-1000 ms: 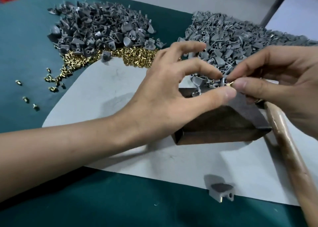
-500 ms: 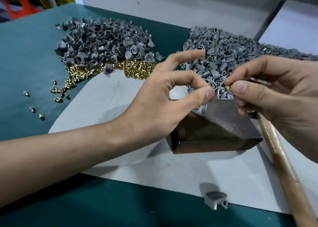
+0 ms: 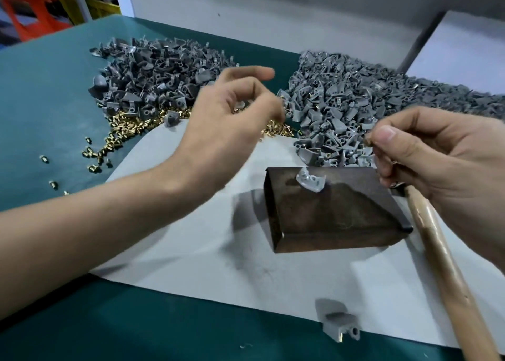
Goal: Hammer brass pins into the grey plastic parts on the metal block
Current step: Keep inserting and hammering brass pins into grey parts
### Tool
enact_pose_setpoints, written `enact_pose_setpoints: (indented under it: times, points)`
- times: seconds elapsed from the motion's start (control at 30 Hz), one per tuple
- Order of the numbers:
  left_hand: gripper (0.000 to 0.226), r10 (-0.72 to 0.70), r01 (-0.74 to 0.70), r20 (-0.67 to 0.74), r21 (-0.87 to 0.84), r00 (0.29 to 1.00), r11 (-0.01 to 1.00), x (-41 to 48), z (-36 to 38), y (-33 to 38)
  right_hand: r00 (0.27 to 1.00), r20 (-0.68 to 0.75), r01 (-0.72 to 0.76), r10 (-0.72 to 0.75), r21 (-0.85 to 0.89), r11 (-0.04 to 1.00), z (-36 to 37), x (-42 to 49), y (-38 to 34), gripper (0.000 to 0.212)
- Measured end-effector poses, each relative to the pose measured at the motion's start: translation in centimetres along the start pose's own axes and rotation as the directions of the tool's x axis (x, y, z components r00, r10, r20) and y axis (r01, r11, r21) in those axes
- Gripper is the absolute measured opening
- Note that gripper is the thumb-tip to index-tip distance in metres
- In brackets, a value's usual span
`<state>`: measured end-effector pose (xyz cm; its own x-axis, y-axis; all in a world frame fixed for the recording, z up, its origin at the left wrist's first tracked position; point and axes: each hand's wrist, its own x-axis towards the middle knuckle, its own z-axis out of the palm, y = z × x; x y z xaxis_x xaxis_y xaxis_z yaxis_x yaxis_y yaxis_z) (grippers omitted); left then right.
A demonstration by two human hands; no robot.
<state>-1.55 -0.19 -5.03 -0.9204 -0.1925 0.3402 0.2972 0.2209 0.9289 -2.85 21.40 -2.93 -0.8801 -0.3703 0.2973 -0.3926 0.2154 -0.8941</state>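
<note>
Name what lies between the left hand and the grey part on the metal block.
Head view: only bare pale sheet and edge of the metal block separate left hand from grey part.

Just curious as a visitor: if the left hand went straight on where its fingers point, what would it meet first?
Probably the right-hand pile of grey parts. The left hand points right toward it, but it is raised and blurred, so it might pass above.

Bright, even light from above, the left hand (image 3: 226,131) motion-blurred, the metal block (image 3: 336,210) shadowing softly toward nine o'clock.
</note>
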Motion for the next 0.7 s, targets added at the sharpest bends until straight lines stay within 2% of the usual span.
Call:
enact_pose_setpoints:
  times: [0.07, 0.1, 0.13, 0.17, 0.2, 0.23, 0.27, 0.3, 0.37, 0.4, 0.5, 0.57, 0.7]
  points:
    - [0.031, -0.027, 0.032, -0.050, 0.108, 0.998, 0.994, 1.1, -0.8, -0.1, 1.000, -0.005, -0.011, 0.011, -0.009, 1.000, 0.1, -0.1, -0.1, 0.036]
    - [0.021, -0.046, 0.055, -0.040, 0.263, 0.998, 0.963, 1.7, -1.2, -0.2, 1.000, -0.008, -0.023, 0.023, -0.019, 1.000, 0.1, -0.1, -0.1, 0.034]
    - [0.019, -0.100, 0.079, 0.019, 0.467, 0.995, 0.881, 2.2, -1.5, -0.2, 0.999, -0.010, -0.042, 0.042, -0.033, 0.999, 0.2, -0.1, -0.1, 0.033]
    - [0.049, -0.173, 0.065, 0.097, 0.667, 0.980, 0.742, 2.6, -1.9, -0.5, 0.998, -0.013, -0.066, 0.065, -0.052, 0.996, 0.3, -0.1, -0.2, 0.033]
    - [0.071, -0.225, 0.015, 0.166, 0.773, 0.960, 0.635, 2.6, -2.1, -0.7, 0.996, -0.016, -0.084, 0.083, -0.075, 0.994, 0.5, -0.1, -0.3, 0.032]
    - [0.075, -0.237, -0.045, 0.226, 0.807, 0.945, 0.588, 2.4, -2.0, -0.4, 0.996, -0.015, -0.088, 0.087, -0.102, 0.991, 0.6, -0.2, -0.4, 0.030]
    - [0.067, -0.203, -0.122, 0.302, 0.785, 0.931, 0.607, 2.0, -1.8, 0.1, 0.997, -0.011, -0.078, 0.077, -0.129, 0.989, 0.9, -0.2, -0.5, 0.027]
    - [0.059, -0.172, -0.175, 0.381, 0.720, 0.909, 0.671, 1.4, -1.5, 0.7, 0.998, -0.007, -0.059, 0.059, -0.155, 0.986, 1.1, -0.3, -0.7, 0.022]
    - [0.050, -0.159, -0.163, 0.501, 0.540, 0.851, 0.826, -0.1, -0.9, 1.5, 1.000, 0.007, -0.001, 0.003, -0.253, 0.967, 1.7, -0.4, -0.6, 0.009]
    - [0.044, -0.159, -0.144, 0.527, 0.487, 0.835, 0.862, -0.7, -0.5, 1.8, 0.999, 0.019, 0.034, -0.030, -0.324, 0.945, 2.0, -0.5, -0.6, 0.010]
    - [0.024, -0.098, -0.160, 0.508, 0.440, 0.856, 0.883, -1.5, 0.5, 1.0, 0.995, 0.046, 0.102, -0.091, -0.447, 0.889, 2.8, -0.8, -0.4, 0.011]
    - [0.015, -0.074, -0.139, 0.445, 0.429, 0.892, 0.893, -1.6, 0.9, 0.5, 0.994, 0.056, 0.112, -0.096, -0.473, 0.874, 3.1, -0.9, 0.0, 0.015]
    - [0.006, -0.019, -0.139, 0.431, 0.331, 0.902, 0.933, -1.7, 1.2, -0.1, 0.994, 0.078, 0.105, -0.077, -0.484, 0.869, 3.2, -0.8, 0.6, 0.012]
